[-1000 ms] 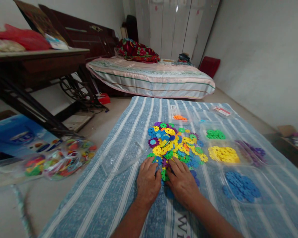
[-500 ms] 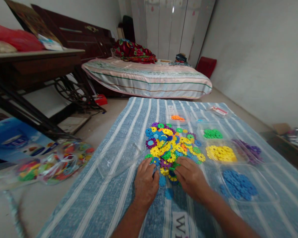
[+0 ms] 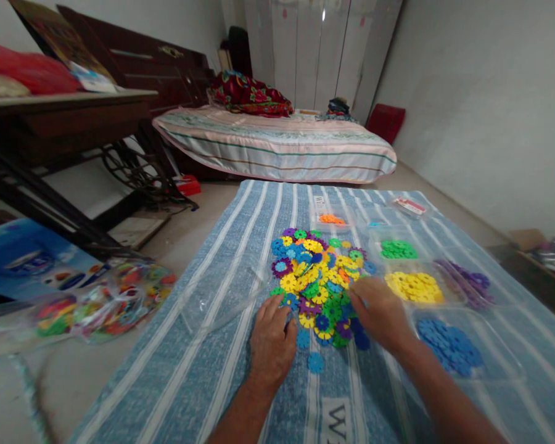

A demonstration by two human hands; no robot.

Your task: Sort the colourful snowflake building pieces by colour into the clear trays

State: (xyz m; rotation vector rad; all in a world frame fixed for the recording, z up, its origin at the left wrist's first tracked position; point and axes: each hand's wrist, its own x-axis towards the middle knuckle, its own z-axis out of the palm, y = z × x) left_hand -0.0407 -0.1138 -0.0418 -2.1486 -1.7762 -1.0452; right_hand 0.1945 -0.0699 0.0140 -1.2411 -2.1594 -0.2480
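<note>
A heap of flower-shaped plastic discs point(image 3: 312, 271) in yellow, green, blue, purple and orange lies on the striped cloth. My left hand point(image 3: 272, 339) rests palm down at the heap's near left edge, fingers stretched out and touching discs. Over the heap's right side is my right hand point(image 3: 382, 311), its fingers curled together; whatever they may hold is hidden. Single light blue discs point(image 3: 315, 362) lie nearest to me. To the right, clear boxes contain yellow discs point(image 3: 415, 287), blue discs point(image 3: 449, 346), green discs point(image 3: 398, 250) and purple discs point(image 3: 472, 283).
Orange discs point(image 3: 332, 219) sit in a clear box at the back. A transparent lid or tray point(image 3: 213, 302) lies left of the heap. Beyond the blue striped cloth point(image 3: 185, 370) stands a bed point(image 3: 277, 145). Bags of colourful pieces point(image 3: 115, 302) are on the floor at left.
My right hand has moved right and slightly away from me, uncovering green, purple and dark blue discs. Earlier it pinched a green disc. My left hand has stayed in place.
</note>
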